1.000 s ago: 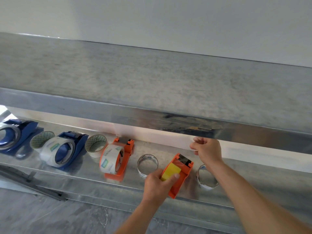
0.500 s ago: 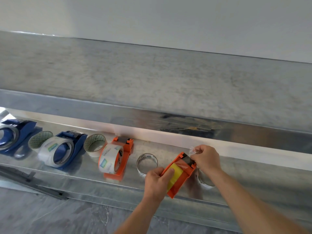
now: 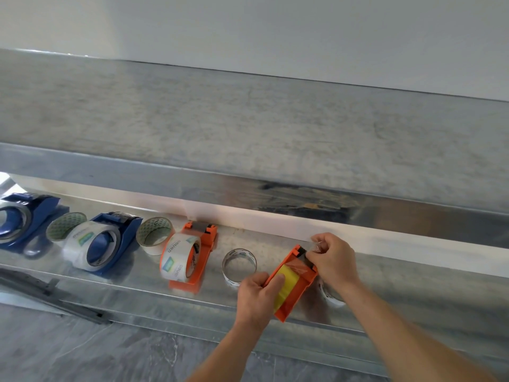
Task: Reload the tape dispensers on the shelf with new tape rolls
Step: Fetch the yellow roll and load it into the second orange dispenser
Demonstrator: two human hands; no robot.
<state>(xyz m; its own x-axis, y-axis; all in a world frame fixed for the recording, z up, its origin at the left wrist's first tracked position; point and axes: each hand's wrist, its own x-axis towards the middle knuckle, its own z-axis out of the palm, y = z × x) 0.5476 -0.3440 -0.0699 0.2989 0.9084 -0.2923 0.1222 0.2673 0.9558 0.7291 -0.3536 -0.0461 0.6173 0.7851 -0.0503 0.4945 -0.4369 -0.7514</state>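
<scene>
At the shelf [image 3: 413, 293], our left hand [image 3: 254, 296] clamps the orange dispenser [image 3: 301, 285] steady so our right hand [image 3: 336, 261], fingers [image 3: 326, 239] pinching the tape end [image 3: 316, 246], can likely thread its cutter.

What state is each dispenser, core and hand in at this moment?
held orange dispenser: loaded with yellow roll
left hand: grips that dispenser
right hand: pinches tape end at its cutter
second orange dispenser: loaded, untouched
near blue dispenser: loaded
far blue dispenser: loaded
cardboard cores: empty

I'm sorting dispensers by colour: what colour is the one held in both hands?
The dispenser is orange; the head view, the only one, shows it clearly.
</scene>
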